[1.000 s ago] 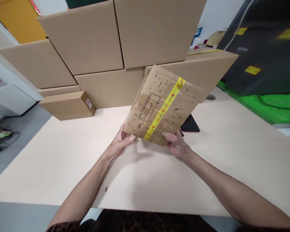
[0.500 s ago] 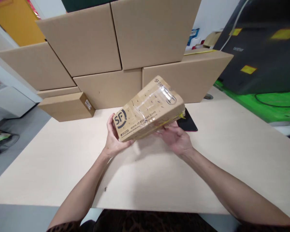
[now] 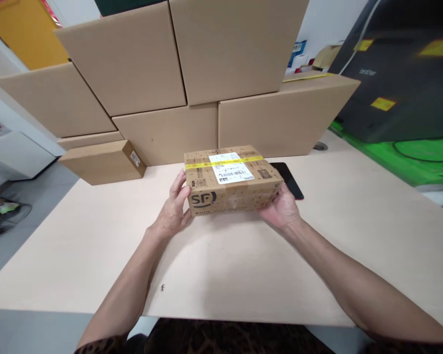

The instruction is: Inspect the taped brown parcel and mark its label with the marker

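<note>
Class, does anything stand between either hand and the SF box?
Nothing visible does: the left hand touches the left end of the SF box, the right hand its right end. The black slab lies beyond, not between.

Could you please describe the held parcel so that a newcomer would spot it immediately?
Find the stacked cartons on the pale table. In front, the left hand and right hand hold the parcel. Only it shows SF lettering and a white label crossed by yellow tape.

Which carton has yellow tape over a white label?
The SF carton between left hand and right hand. The small left carton shows a label, no tape; the rear right carton, yellow tape, no label; the other cartons show neither.
</note>
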`<action>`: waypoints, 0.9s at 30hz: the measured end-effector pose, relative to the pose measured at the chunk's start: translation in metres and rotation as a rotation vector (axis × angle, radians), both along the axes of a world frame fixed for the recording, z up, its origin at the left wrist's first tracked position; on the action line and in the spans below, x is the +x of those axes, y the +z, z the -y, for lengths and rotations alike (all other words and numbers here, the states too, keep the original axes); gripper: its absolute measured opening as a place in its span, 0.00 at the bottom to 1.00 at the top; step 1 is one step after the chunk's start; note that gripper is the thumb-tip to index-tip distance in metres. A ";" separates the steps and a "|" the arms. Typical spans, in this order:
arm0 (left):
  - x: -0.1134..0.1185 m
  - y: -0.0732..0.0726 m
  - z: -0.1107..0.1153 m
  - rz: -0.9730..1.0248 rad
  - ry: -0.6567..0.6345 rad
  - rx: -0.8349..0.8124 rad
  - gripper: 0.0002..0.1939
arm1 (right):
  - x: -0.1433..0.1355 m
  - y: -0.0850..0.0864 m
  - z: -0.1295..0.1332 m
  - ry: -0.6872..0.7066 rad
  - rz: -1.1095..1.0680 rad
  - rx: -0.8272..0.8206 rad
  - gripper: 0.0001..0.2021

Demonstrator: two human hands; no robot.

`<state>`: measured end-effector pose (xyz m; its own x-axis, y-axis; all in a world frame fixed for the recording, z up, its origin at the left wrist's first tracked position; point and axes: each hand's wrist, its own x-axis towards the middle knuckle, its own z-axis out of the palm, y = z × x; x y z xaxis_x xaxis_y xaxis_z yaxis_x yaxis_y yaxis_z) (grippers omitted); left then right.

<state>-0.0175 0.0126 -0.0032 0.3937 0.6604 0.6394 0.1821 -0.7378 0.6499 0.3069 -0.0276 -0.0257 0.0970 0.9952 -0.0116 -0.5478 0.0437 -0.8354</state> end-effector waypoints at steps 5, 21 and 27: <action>-0.003 -0.011 -0.004 -0.103 -0.067 0.066 0.32 | 0.000 0.006 -0.001 0.011 0.004 0.004 0.29; -0.011 -0.011 -0.010 -0.083 0.007 0.258 0.36 | -0.008 0.007 0.013 0.168 -0.215 -0.137 0.33; 0.005 0.000 0.007 0.371 0.111 -0.584 0.39 | -0.021 0.012 0.013 0.022 -0.200 -0.040 0.35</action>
